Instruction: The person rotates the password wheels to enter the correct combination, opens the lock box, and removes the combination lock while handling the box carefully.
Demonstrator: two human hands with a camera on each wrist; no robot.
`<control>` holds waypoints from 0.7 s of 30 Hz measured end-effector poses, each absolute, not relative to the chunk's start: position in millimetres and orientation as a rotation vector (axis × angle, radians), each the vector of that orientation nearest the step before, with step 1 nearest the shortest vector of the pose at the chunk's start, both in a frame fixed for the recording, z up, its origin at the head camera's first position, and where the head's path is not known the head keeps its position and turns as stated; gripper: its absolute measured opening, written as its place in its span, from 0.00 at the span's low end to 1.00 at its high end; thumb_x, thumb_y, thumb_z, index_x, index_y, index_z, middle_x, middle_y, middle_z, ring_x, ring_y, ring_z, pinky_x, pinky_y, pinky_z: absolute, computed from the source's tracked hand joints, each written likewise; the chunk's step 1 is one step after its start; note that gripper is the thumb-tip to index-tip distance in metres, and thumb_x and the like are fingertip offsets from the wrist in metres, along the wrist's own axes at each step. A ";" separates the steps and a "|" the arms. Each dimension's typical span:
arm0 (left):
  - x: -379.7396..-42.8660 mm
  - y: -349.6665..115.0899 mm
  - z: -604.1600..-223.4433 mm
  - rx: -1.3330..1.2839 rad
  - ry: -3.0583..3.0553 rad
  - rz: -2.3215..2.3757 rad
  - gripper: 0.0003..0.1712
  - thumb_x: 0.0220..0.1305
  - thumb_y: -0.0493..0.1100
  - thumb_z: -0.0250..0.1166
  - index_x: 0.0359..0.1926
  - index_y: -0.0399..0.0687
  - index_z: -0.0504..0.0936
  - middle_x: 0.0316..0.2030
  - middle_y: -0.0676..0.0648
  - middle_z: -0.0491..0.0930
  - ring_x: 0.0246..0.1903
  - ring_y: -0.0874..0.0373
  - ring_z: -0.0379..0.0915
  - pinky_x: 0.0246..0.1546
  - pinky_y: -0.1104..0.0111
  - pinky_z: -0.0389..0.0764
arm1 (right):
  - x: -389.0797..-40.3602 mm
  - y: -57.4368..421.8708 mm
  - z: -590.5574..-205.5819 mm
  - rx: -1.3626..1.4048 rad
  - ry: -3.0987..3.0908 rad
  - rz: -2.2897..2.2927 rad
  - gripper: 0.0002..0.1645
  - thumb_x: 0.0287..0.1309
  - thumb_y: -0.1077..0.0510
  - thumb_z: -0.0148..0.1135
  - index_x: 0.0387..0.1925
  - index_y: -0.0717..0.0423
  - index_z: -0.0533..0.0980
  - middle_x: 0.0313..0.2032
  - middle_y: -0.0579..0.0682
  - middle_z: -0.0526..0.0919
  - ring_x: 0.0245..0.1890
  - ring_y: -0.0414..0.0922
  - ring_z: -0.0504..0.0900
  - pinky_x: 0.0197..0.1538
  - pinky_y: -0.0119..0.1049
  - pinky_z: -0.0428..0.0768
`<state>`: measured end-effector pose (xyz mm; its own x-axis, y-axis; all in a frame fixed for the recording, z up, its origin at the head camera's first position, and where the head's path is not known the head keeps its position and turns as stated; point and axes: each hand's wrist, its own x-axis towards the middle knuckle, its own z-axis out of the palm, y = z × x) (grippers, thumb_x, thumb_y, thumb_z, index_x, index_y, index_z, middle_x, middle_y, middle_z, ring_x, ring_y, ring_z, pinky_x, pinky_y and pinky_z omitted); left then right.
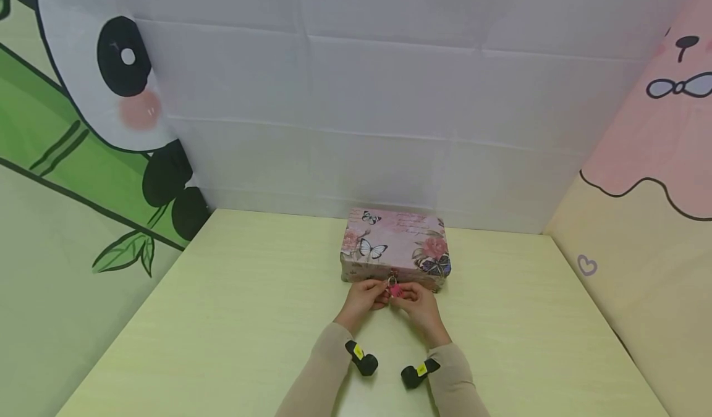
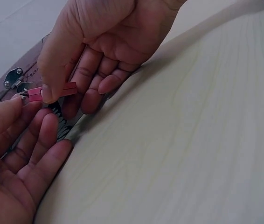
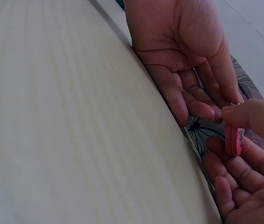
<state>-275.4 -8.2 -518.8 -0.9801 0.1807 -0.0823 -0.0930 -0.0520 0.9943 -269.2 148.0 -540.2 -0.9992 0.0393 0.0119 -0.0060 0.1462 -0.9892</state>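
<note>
A pink box [image 1: 397,241] printed with flowers and butterflies stands lid down, with a metal clasp [image 2: 14,78] on its front. At that clasp is a small pink padlock [image 1: 395,290] with a metal shackle. My right hand [image 1: 418,306] pinches the padlock's body between thumb and fingers, as the right wrist view shows. From the other side, my left hand [image 1: 361,303] pinches at the shackle end with thumb and forefinger. The other fingers of both hands are loosely curled below, close to the box front. Fingertips hide part of the shackle.
The box stands toward the back of a pale wood-grain table [image 1: 267,293], near a white back wall [image 1: 389,96]. Printed side walls rise at left and right. Black straps with small black devices [image 1: 364,362] sit on both sleeved wrists.
</note>
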 end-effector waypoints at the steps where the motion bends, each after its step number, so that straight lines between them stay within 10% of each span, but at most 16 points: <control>1: -274.0 -8.5 -516.8 0.100 2.026 2.153 0.16 0.73 0.37 0.58 0.43 0.21 0.80 0.26 0.48 0.82 0.27 0.63 0.79 0.38 0.63 0.87 | -269.4 148.0 -540.3 -0.029 -2.348 2.030 0.18 0.51 0.72 0.71 0.45 0.74 0.78 0.29 0.51 0.83 0.28 0.38 0.78 0.30 0.26 0.76; 21: -288.7 -7.8 -542.1 0.063 2.036 2.145 0.19 0.74 0.41 0.59 0.43 0.22 0.82 0.27 0.44 0.85 0.25 0.63 0.80 0.33 0.67 0.86 | -267.1 149.6 -537.0 0.019 -2.339 2.062 0.20 0.47 0.74 0.73 0.44 0.74 0.77 0.31 0.58 0.85 0.27 0.39 0.77 0.30 0.27 0.76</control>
<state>-288.7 -7.8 -542.1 -0.9823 0.1616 -0.0949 -0.1031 -0.0434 0.9937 -267.1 149.6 -537.0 -0.9997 0.0062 0.0251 -0.0241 0.1254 -0.9918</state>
